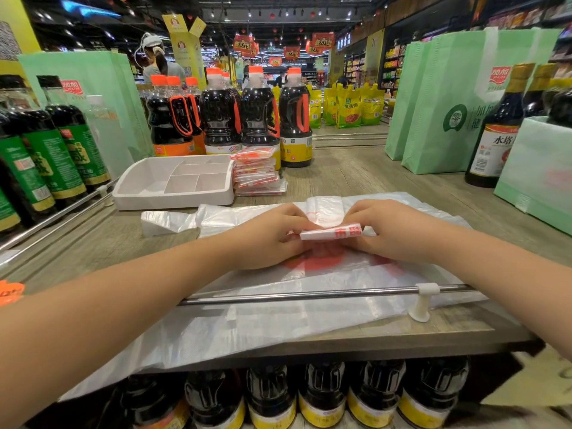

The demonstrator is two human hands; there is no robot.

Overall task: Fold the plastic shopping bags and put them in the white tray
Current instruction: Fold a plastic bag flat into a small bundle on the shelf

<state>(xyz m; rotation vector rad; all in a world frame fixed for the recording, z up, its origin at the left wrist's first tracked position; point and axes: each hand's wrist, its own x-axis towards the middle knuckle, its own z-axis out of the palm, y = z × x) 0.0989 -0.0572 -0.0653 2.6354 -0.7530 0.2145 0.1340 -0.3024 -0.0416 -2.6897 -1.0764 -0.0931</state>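
I am looking down on a grey wooden shelf top (356, 174) in a supermarket aisle. A metal rail (309, 294) runs along its near edge, and dark sauce bottles (260, 119) stand in a row at the back. Pale green tote bags (439, 103) stand at the upper right, with more at the upper left.

Both forearms reach in from the bottom corners and meet at the centre of the frame. The left hand (272, 239) curls its fingers round the left end of a folded bag (334, 233), a narrow white strip with red print. The right hand (393, 230) pinches the strip's right end, knuckles up. The strip sits just above a pile of flat plastic bags (278, 320), which are spread across the shelf and hang over its front edge.

The white tray (173, 184) sits left of centre, behind the hands and well apart from them, and I can see its inner dividers. A stack of folded bags (257, 171) stands just beside its right wall, outside it.
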